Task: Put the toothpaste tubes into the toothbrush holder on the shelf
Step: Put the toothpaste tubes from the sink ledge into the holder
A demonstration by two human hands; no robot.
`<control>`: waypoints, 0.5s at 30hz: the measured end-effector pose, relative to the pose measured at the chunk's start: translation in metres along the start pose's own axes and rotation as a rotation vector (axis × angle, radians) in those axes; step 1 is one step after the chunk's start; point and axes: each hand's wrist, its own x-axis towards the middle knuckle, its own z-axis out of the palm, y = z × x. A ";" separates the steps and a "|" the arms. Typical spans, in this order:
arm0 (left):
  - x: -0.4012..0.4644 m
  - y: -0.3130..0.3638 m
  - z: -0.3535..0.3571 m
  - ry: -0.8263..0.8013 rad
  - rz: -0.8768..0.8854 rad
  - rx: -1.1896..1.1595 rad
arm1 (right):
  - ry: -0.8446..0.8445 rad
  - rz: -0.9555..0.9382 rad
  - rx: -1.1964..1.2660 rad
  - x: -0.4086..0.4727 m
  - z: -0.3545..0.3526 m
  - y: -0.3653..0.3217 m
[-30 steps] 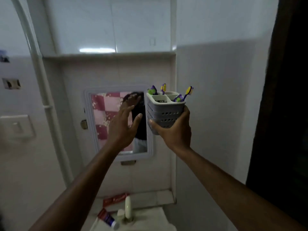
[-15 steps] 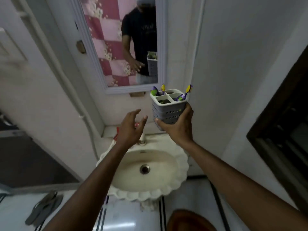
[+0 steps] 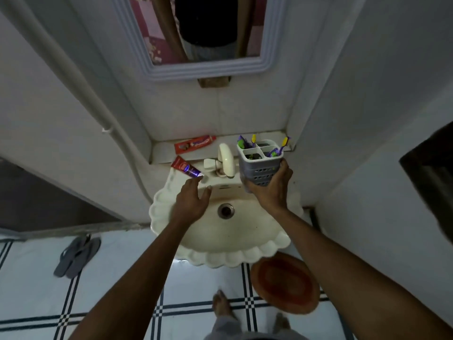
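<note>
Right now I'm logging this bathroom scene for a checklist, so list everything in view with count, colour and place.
toothpaste tubes: two; a red one flat on the shelf, a red-and-purple one on the sink's back left rim.
toothbrush holder: one, grey, four compartments, held above the sink's right side.
toothbrushes: several, purple, green and yellow, in the holder.
shelf: one, white, behind the sink.
tap: one, cream, at the sink's back.
sink: one, cream, scalloped rim.
mirror: one, pale frame, on the wall.
slippers: one pair, grey, floor left.
mat: one, red-orange, floor right.
feet: two, bare, on the tiles.
left hand: open, fingertips at the red-and-purple tube's cap.
right hand: gripping the holder.
</note>
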 end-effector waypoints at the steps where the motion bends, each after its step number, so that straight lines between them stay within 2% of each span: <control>1: 0.005 -0.007 0.004 -0.013 0.006 0.014 | 0.009 0.014 -0.007 0.004 0.009 0.007; 10: 0.058 -0.049 0.017 -0.055 0.105 0.193 | -0.001 0.069 -0.058 0.034 0.052 0.032; 15: 0.088 -0.055 0.008 -0.235 0.138 0.489 | 0.037 0.105 0.018 0.023 0.053 0.037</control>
